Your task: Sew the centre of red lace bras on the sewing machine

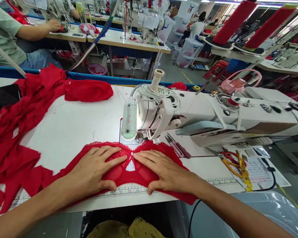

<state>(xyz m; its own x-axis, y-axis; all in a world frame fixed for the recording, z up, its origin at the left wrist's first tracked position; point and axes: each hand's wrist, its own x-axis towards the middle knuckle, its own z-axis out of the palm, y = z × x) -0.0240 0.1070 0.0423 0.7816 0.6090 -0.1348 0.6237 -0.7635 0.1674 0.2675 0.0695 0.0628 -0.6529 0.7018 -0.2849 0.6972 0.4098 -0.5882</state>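
A red lace bra lies spread on the white table in front of the sewing machine. My left hand rests flat on its left cup, fingers stretched toward the middle. On the other cup lies my right hand, its fingers also extended and pointing inward. Between my fingertips is the bra's centre, with a small keyhole gap through which the white surface shows. The lace top edge sits just before the needle area. A printed ruler strip runs along the table under the bra.
Red fabric pieces are heaped at the left, beside a black phone. Thread snips lie right of the needle; orange-handled scissors and a yellow tape measure are farther right. A co-worker sits at another machine.
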